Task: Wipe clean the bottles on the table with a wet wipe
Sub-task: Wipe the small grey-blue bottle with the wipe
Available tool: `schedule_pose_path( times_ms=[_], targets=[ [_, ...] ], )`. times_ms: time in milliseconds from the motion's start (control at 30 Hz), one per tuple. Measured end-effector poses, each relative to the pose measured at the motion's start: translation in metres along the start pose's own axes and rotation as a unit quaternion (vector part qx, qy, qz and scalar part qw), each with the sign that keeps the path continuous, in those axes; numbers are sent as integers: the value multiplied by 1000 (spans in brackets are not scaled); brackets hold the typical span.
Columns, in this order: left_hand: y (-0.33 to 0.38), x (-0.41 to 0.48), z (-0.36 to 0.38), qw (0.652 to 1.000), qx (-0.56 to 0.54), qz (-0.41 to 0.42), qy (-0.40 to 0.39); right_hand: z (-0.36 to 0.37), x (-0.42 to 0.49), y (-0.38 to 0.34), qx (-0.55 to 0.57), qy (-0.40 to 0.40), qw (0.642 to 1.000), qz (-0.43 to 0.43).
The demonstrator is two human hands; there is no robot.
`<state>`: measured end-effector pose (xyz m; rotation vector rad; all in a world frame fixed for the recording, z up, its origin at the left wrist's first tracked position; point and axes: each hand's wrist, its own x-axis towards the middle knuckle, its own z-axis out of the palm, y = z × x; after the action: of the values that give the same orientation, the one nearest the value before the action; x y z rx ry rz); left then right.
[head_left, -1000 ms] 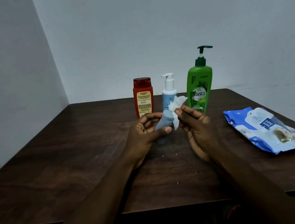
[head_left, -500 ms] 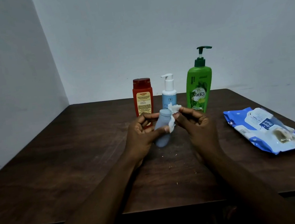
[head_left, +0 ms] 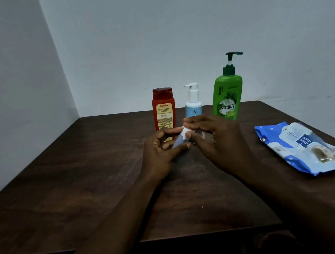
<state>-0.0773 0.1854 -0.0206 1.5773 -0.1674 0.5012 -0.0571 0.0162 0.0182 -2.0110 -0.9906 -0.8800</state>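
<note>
- We hold a small pale blue bottle [head_left: 178, 141] in our left hand [head_left: 159, 156], fingers and thumb curled snugly around its body, so it stays steady above the table [head_left: 84, 179] while it is rubbed.
- Our right hand [head_left: 217, 142] covers the bottle's upper end, with the white wet wipe [head_left: 185, 134] pinched narrowly between thumb and fingers; only a small corner of it shows, pressed against the bottle.
- We judge the wiping of this bottle to be under way, the bottle tilted towards the right hand so the wipe can reach around it.
- Three more bottles stand upright in a row at the back, just beyond our hands: a red Karthika bottle [head_left: 164, 109], a light blue pump bottle [head_left: 193, 102] and a green Vatika pump bottle [head_left: 227, 96], probably waiting their turn or already done; we cannot tell which.
- The blue mee mee wipes pack [head_left: 304, 150] lies flat to the right, well apart from the bottles, within reach for a fresh wipe.
</note>
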Motion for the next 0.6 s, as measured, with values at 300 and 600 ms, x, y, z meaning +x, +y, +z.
schedule_pose_path(
  times_ms=[300,600],
  targets=[
    [-1,0,2,1000,9,11,-13,0,2,7,15,-43,998,-41],
    [3,-2,2,999,-42,-14,-14,6,7,14,293,-1,918,266]
  ],
)
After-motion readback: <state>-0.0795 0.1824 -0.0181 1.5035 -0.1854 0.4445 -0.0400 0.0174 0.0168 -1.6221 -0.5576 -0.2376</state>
